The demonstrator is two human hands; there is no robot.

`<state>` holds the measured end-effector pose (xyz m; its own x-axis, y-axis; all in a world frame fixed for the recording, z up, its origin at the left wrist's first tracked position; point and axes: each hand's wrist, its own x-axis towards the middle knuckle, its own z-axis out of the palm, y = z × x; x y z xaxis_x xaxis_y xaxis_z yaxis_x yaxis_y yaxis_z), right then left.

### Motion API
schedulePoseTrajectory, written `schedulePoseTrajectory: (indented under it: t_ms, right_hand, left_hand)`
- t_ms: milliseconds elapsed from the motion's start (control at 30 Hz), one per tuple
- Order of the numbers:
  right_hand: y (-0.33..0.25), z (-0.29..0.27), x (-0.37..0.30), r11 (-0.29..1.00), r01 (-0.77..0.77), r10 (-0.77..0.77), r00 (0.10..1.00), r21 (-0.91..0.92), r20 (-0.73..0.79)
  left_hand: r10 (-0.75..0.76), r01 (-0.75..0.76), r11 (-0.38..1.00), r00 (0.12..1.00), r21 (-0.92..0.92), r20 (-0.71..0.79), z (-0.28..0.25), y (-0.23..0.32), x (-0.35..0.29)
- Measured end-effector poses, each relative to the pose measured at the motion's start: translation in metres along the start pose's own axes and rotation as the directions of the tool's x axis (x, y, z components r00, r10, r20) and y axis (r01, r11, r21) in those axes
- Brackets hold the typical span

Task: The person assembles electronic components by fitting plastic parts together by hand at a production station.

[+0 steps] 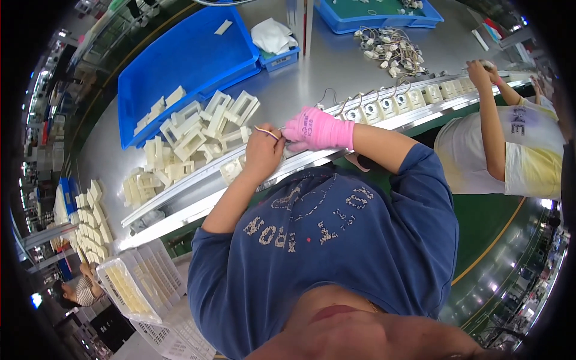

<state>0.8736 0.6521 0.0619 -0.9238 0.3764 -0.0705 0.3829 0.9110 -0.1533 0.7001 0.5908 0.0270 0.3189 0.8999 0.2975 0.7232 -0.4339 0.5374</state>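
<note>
Held bare left hand (264,151) tight against pink-gloved right hand (315,129) at the metal rail (168,218), near a white housing (229,171) sitting on it, with fingers (292,131) too hidden to tell any grip!

a grey metal table (327,63) carries a large blue tray (180,66) toward the left, a small blue bin (282,60) just beside it, and another blue tray (354,24) farther right. a heap of cream plastic frames (191,135), a tangle of wired white connectors (393,51) and a long metal rail (420,113) also lie there.
</note>
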Motion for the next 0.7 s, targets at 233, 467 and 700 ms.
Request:
schedulePoseTrajectory:
  t_ms: [233,467,700]
  right_hand:
    - [-0.026,0.038,-0.018,0.994,-0.104,0.098,0.882,0.012,-0.461]
    - [-0.033,0.044,-0.015,0.959,-0.198,0.274,0.824,0.202,-0.496]
    - [-0.035,0.046,-0.015,0.962,-0.190,0.268,0.800,0.197,-0.538]
  left_hand:
    - [-0.025,0.030,0.999,0.988,0.030,-0.151,0.017,0.011,-0.004]
    - [-0.097,0.101,0.993,0.992,0.056,-0.081,0.015,0.012,-0.002]
    - [-0.080,0.090,0.992,0.991,0.088,-0.110,0.014,0.014,-0.006]
